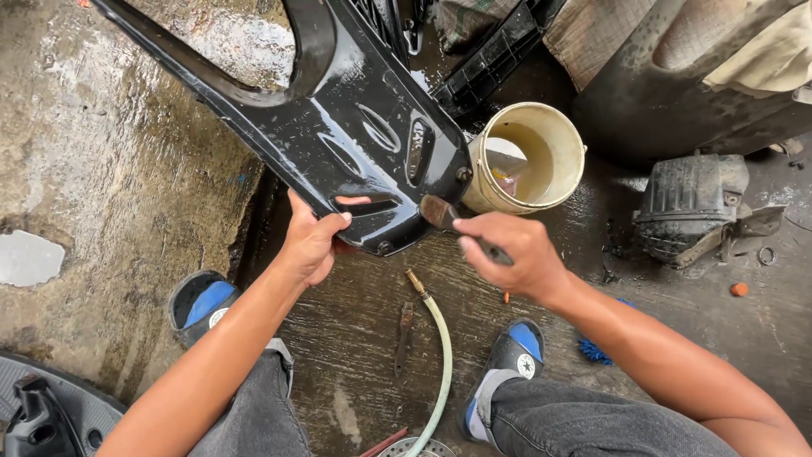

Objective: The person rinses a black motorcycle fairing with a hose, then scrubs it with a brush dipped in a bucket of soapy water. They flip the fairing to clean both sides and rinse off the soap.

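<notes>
- The left hand (311,241) is closed on the lower edge of a wet black plastic panel (355,127), with the thumb on its top face.
- The panel leans up and away from the person, above the wet floor (110,169).
- The right hand (518,254) is closed around the handle of a brush (440,211); the bristles touch the lower corner of the panel.
- A cream bucket (533,156) stands just beside that corner, on the right.
- A pale hose (440,355) with a brass tip lies on the ground between the two blue and black shoes (507,355).
- A black box-shaped part (689,203) lies further right, well apart from the hands.
</notes>
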